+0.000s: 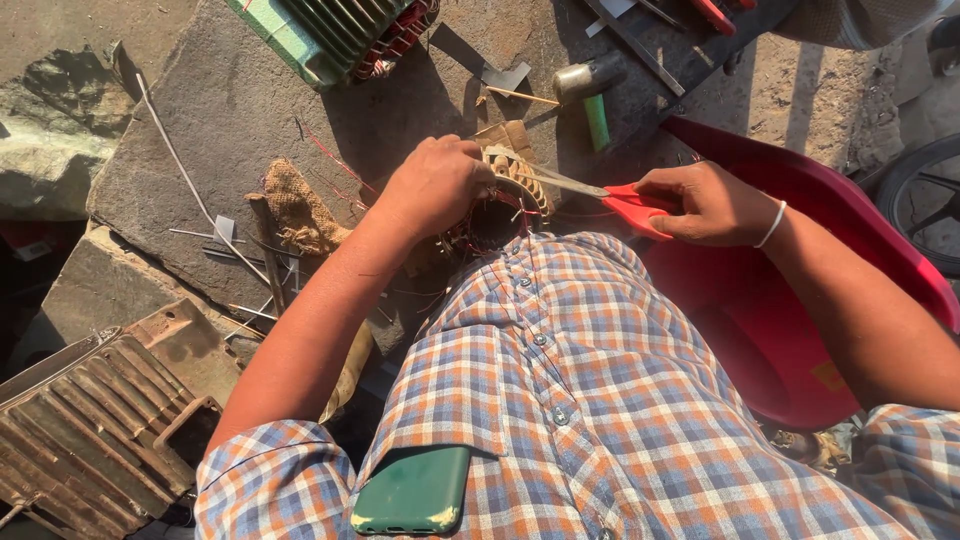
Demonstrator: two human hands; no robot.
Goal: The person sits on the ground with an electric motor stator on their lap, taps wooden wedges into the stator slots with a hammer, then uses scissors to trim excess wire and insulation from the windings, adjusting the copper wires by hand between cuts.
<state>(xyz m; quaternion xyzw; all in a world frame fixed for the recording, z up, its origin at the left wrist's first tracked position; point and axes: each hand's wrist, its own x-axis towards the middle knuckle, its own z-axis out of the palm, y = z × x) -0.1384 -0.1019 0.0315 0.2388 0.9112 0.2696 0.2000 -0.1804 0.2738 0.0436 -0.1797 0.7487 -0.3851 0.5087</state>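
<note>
A sunlit grey stone slab (230, 110) fills the upper half of the view, littered with wire offcuts and thin strips; at its centre sits a small motor stator (505, 205), its bore facing up toward the camera and its windings ringed round it. The left hand (435, 185) is curled shut over the stator's 9 o'clock rim, gripping it; the right hand (705, 205) is closed around the red handles of a pair of scissors (590, 195), whose long axis runs nearly level, blades pointing to 9 o'clock and lying across the stator's top edge. At 3 o'clock a red plastic chair (800, 200) crowds the right arm; at 12 o'clock a green finned motor housing (320, 35) and a green-handled hammer (590, 85) lie well apart, leaving bare slab between; at 8 o'clock a rusty finned casing (95, 430) sits past the slab's edge; burlap scrap (300, 210) lies just beside the left wrist.
</note>
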